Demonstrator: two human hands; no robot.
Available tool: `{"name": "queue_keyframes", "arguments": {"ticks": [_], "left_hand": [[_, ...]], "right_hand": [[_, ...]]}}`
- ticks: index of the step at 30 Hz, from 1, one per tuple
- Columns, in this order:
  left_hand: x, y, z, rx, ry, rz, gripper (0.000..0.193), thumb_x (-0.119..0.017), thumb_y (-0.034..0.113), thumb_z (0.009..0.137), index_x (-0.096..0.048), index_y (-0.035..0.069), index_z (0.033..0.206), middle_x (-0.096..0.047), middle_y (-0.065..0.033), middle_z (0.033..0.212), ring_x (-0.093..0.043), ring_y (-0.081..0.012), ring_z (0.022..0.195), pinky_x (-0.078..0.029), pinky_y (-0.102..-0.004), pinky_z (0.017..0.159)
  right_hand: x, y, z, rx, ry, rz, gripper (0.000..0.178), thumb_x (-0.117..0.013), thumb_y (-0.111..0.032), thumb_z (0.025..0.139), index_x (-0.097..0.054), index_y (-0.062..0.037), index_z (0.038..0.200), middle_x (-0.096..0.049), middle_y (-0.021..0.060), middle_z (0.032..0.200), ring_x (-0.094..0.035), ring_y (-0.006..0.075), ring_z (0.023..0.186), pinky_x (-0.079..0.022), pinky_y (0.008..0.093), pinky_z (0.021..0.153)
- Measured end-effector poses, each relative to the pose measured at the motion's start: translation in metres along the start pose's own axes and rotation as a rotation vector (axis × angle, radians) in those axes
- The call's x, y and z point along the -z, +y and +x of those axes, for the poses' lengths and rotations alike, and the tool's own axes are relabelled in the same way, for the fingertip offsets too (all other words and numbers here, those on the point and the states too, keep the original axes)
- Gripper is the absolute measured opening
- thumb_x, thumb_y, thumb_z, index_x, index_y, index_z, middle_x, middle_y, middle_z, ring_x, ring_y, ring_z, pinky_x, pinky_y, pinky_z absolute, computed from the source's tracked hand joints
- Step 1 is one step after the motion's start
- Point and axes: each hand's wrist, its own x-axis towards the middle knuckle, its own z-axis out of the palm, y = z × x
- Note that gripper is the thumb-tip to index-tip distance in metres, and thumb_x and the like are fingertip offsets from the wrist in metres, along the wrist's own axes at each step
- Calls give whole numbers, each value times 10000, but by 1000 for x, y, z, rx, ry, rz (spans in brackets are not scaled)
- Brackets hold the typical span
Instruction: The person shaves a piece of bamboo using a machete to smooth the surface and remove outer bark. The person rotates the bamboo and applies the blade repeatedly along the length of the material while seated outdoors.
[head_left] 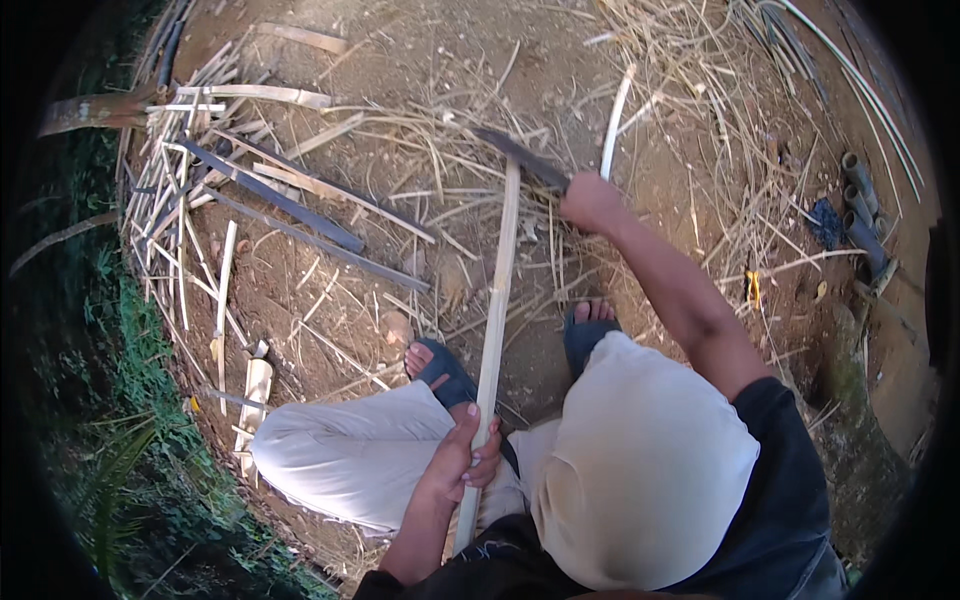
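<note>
Bamboo strip (493, 345) is long, pale and narrow.

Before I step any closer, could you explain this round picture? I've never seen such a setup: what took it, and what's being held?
No robot here: these are a person's own bare hands. A wide fisheye camera on their head looks down, so edges bend near the rim. The big pale dome is the right knee in light trousers.

The left hand grips a long pale strip, perhaps wood or bamboo. The right hand holds a dark blade that crosses the strip's far end; its handle is hidden in the fist.

On the bare earth lie curly shavings and dark slats. Hollow tubes are at the right, and green plants at the left.
</note>
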Motion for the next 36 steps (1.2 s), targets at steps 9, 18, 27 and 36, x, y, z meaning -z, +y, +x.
{"name": "queue_keyframes", "arguments": {"ticks": [9, 18, 27, 36], "left_hand": [[-9, -15, -7, 10, 75, 112, 442, -381, 540, 1026, -494, 115, 991, -359, 47, 587, -248, -53, 348, -207, -225, 321], [5, 28, -81, -380, 247, 223, 431, -384, 482, 1041, -514, 72, 1016, -398, 12, 588, -316, -75, 354, -262, -226, 319], [-72, 205, -141, -1091, 238, 444, 424, -324, 486, 1055, -482, 98, 991, -385, 29, 591, -300, -59, 355, -255, -217, 318], [-174, 283, -103, -1809, 77, 272, 432, -278, 472, 1064, -453, 78, 1031, -422, 4, 642, -321, -59, 407, -276, -208, 333]], "right_hand": [[2, 16, 19, 131, 37, -93, 308, -587, -242, 816, -723, 25, 888, -694, 264, 946, -677, 425, 926, -548, 460, 844], [-43, 42, -46, -154, 287, 221, 399, -675, -301, 795, -681, 83, 900, -673, 300, 856, -668, 458, 862, -526, 517, 762], [-4, 44, -61, 59, 51, -9, 341, -745, -249, 790, -680, 23, 985, -689, 255, 921, -668, 426, 886, -547, 473, 770], [73, -153, -151, 832, -115, 828, 426, -652, -369, 937, -625, 7, 1137, -690, 122, 988, -663, 169, 865, -513, 317, 781]]}}
